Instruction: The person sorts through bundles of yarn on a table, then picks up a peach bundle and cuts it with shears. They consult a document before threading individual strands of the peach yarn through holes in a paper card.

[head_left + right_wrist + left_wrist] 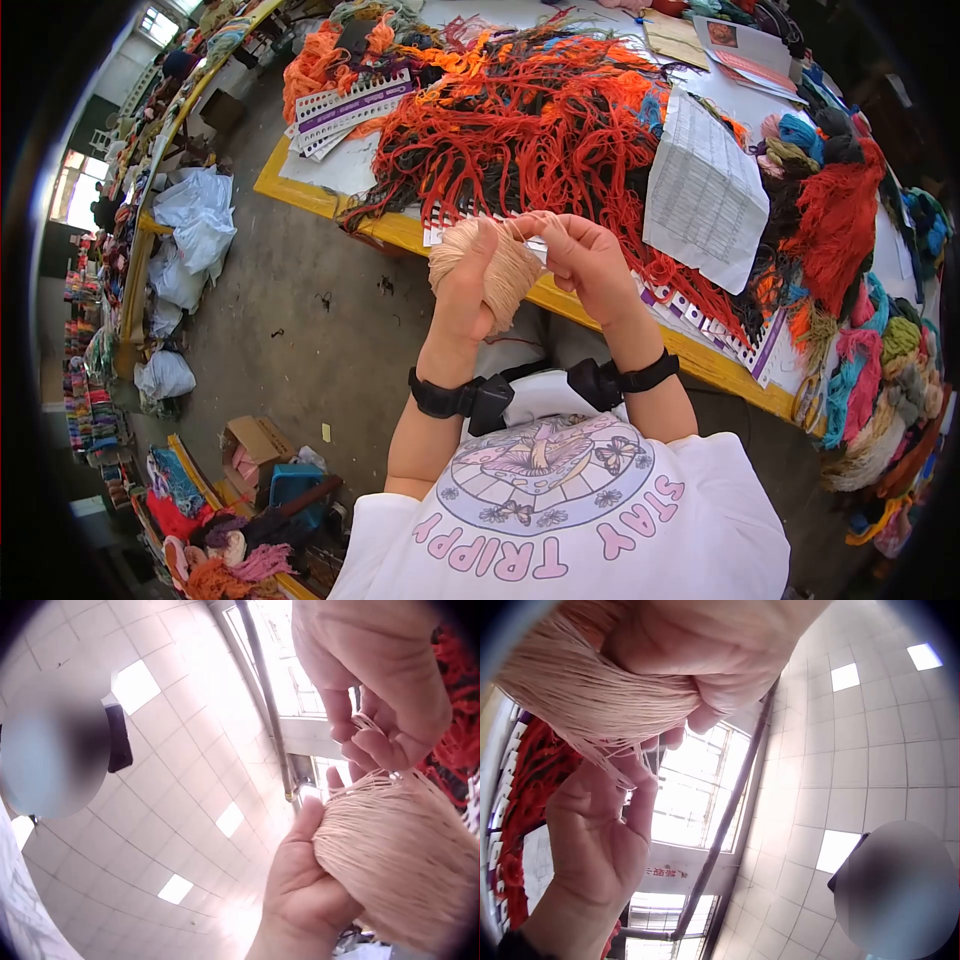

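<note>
A pale peach skein of yarn (512,280) is held up in front of the body, near the table's yellow edge. My left hand (463,300) grips it from the left side, thumb over the front. At its upper end my right hand (595,268) pinches a few strands between thumb and fingers. Seen from the right wrist, those strands run from the skein (405,847) up to the fingers of the right hand (382,682). From the left wrist, the strands look looped and crossed by the right hand (600,840). The left palm hides part of the skein.
Behind the hands, red and orange yarn (520,130) is heaped on the table (300,190). A printed sheet (705,190) lies on it, with punched cards (355,105) at the left. Coloured skeins (860,350) hang over the right edge. White plastic bags (195,235) stand farther left.
</note>
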The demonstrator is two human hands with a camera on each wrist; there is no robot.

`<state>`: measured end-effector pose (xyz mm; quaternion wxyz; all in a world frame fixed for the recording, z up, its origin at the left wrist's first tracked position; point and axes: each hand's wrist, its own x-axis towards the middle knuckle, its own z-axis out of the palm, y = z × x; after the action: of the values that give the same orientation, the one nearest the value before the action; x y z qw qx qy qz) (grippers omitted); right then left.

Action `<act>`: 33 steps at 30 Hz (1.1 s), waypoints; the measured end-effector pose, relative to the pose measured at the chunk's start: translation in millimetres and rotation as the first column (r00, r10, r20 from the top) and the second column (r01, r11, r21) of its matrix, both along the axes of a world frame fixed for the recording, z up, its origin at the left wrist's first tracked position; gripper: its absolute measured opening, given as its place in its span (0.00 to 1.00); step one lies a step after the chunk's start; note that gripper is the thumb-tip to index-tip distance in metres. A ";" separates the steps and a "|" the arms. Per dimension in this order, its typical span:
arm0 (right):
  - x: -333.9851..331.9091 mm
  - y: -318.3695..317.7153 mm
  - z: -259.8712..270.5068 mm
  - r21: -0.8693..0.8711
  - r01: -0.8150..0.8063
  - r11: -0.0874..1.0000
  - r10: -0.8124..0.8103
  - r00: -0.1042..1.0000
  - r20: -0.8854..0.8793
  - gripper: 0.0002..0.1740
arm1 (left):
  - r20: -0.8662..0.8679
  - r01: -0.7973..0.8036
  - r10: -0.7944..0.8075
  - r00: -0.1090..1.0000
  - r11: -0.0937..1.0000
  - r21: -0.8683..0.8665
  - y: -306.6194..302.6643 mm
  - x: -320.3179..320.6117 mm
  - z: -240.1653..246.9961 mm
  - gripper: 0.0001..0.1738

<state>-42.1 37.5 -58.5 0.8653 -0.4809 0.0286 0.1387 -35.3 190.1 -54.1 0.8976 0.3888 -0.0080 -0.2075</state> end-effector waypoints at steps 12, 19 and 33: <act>-3.4 5.5 1.2 -0.192 0.122 0.974 -0.103 0.989 0.110 0.07 | -0.012 0.063 -0.063 0.998 0.996 -0.061 -2.3 -3.6 -0.7 0.23; -3.6 4.1 -3.5 -0.111 0.083 0.990 -0.077 0.995 0.058 0.07 | 0.054 -0.033 0.031 0.998 0.999 0.041 -3.6 -3.5 -8.2 0.16; -6.8 5.3 2.6 -0.291 0.159 0.944 -0.107 0.977 0.187 0.09 | -0.041 -0.037 0.037 0.998 0.999 -0.010 -2.8 -2.7 -7.2 0.14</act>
<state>-49.0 42.8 -55.9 0.7877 -0.6152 0.0086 0.0327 -37.9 187.3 -61.3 0.9033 0.3798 0.0163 -0.1986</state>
